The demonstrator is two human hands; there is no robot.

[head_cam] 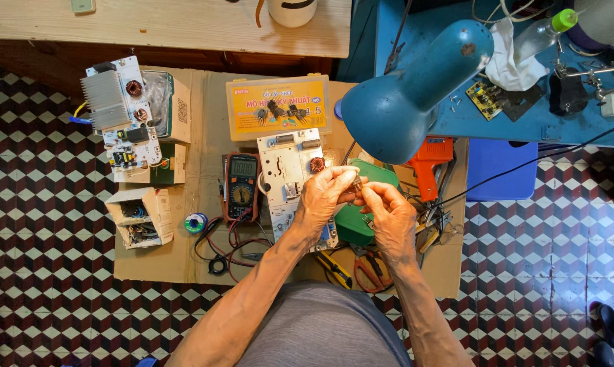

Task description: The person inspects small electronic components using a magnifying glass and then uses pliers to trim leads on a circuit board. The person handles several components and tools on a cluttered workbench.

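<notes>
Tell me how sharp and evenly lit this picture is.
Head view: even, soft light, weak shadows; hands, meter and boards sharp. The blue lamp looms large and soft-edged. The small part between the fingers is too small to identify.

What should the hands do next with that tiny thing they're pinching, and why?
Probably lower the small metal part toward the pale circuit board below. The left hand and right hand both pinch it in mid-air above the board, so nothing supports it; what the part is stays too small to tell.
</notes>
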